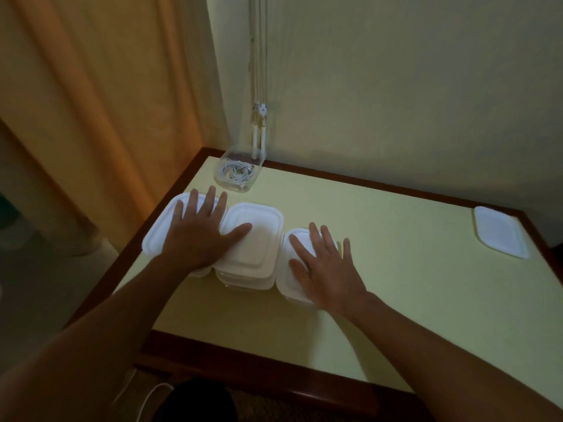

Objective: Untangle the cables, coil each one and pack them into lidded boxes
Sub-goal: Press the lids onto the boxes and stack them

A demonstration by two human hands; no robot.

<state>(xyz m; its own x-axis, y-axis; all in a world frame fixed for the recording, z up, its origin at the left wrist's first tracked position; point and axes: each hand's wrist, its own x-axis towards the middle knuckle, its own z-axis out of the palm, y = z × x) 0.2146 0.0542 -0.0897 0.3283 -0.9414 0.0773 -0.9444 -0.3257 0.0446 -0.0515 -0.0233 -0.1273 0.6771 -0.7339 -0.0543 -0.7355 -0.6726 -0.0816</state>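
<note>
Head view, left hand (pixel 198 236) flat over left box (pixel 158 233), middle box (pixel 262 248), right hand (pixel 327 269) flat on right box (pixel 288 283)

Box contents: hidden beneath the white lids, as under the middle lid (pixel 256 239).
Left lid (pixel 161 229): partly under the left hand (pixel 195 236).
Right lid (pixel 294 287): mostly under the right hand (pixel 329 269).
Coiled cable (pixel 234 172), upper centre: ends too blurred to tell.
White cable (pixel 152 394), bottom left: cut off by the bottom edge.

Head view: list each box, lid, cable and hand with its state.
Left hand: flat, fingers spread.
Right hand: flat, fingers spread.
Left box: lidded, under left hand.
Middle box: lidded.
Right box: lidded, under right hand.
Clear box: unlidded.
White cable: coiled inside clear box.
Loose lid: off, lying apart.
</note>
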